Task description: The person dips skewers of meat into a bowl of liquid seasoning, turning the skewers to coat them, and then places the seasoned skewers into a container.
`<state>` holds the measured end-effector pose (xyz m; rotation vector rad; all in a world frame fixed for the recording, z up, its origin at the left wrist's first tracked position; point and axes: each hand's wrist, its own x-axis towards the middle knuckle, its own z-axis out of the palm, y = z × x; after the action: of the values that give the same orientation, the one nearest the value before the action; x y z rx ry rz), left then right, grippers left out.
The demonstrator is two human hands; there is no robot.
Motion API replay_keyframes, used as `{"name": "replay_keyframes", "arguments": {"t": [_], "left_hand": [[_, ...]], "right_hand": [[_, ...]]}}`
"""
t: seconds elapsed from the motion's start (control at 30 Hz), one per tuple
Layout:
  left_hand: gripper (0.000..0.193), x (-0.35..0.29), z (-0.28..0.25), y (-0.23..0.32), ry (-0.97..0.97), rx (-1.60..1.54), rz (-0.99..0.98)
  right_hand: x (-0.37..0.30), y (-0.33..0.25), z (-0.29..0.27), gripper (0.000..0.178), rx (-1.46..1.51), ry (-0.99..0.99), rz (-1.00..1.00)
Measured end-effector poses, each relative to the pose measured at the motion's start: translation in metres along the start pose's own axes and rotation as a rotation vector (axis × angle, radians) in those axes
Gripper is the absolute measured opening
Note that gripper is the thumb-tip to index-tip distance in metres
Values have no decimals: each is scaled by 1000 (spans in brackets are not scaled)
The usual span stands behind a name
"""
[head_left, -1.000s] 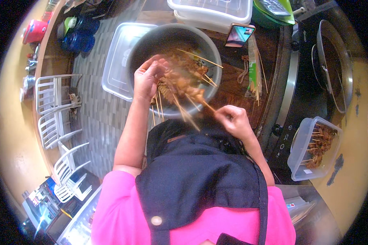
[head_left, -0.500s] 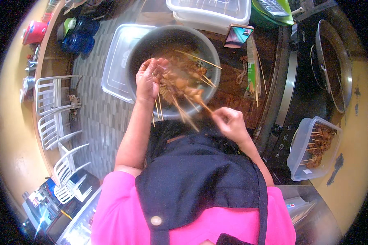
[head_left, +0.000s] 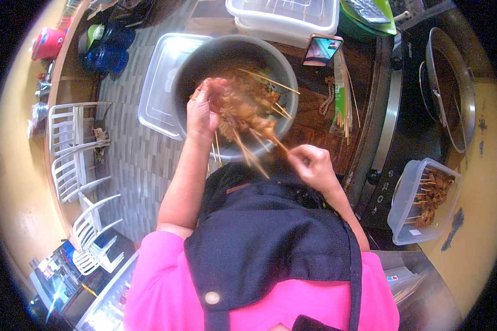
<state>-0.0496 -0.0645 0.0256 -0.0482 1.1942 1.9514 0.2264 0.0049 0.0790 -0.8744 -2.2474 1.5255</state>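
A large round grey pot (head_left: 289, 60) stands in front of me, holding a heap of marinated, skewered meat (head_left: 248, 91) with thin wooden sticks poking out. My right hand (head_left: 313, 167), at the pot's near right, pinches the bare end of a meat skewer (head_left: 265, 129) slanting up to the left over the pot. Over the pot's left side is my left hand (head_left: 204, 113), its fingers bent in against the meat near the skewer's far end. Those fingers are blurred, and whatever they grip is hidden.
A clear lid (head_left: 154, 102) lies left of the pot. Beyond are white-lidded tubs (head_left: 284, 25), a propped phone (head_left: 322, 51) and a pack of bamboo sticks (head_left: 342, 105). A stove with a wide pan (head_left: 453, 88) and a tub of finished skewers (head_left: 403, 220) stand right.
My left hand has shifted slightly right and turned, its fingers now lower against the meat. My right hand keeps its pinch on the stick, almost unmoved.
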Motion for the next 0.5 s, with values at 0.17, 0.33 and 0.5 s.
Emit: {"name": "replay_keyframes", "arguments": {"t": [0.17, 0.33, 0.5], "left_hand": [[13, -6, 6, 6, 10, 34, 36], [14, -8, 6, 6, 70, 86, 55], [16, -12, 10, 6, 35, 36, 40]], "right_hand": [[0, -2, -3, 8, -17, -7, -13], [-1, -1, -3, 7, -54, -26, -34], [-3, -6, 3, 7, -16, 25, 0]]}}
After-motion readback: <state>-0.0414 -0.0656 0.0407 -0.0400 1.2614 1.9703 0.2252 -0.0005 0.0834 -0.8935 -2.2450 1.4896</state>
